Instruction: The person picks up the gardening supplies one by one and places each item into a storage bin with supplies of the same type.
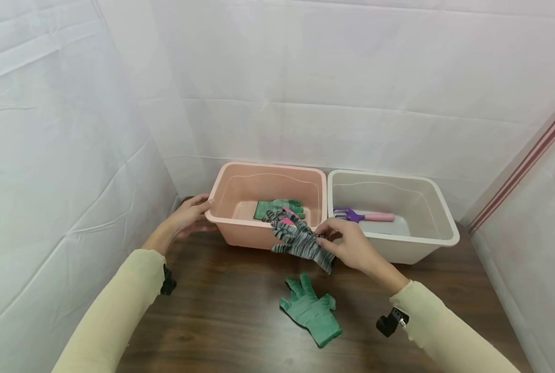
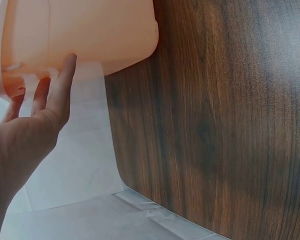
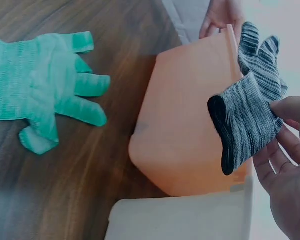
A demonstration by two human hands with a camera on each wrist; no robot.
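Observation:
My left hand [image 1: 190, 215] grips the left end of the pink plastic bin [image 1: 244, 234] at its rim; in the left wrist view its fingers [image 2: 65, 85] lie along the bin's outer wall. My right hand [image 1: 349, 242] pinches a black-and-white knit glove [image 1: 300, 241] between thumb and fingers near its middle. That glove hangs over the front rim of the pink bin, its fingers toward the inside and its dark-edged cuff [image 3: 225, 135] toward me. Inside the pink bin lies a green glove [image 1: 264, 209], with something pink [image 1: 287, 213] partly hidden behind the knit glove.
A second green glove [image 1: 312, 313] lies flat on the dark wooden table [image 1: 221, 311], in front of the bins. Right beside the pink bin stands an off-white bin [image 1: 426, 241], holding a hand fork [image 1: 375, 216] with purple tines and pink handle. White cloth walls [image 1: 352, 77] surround the table.

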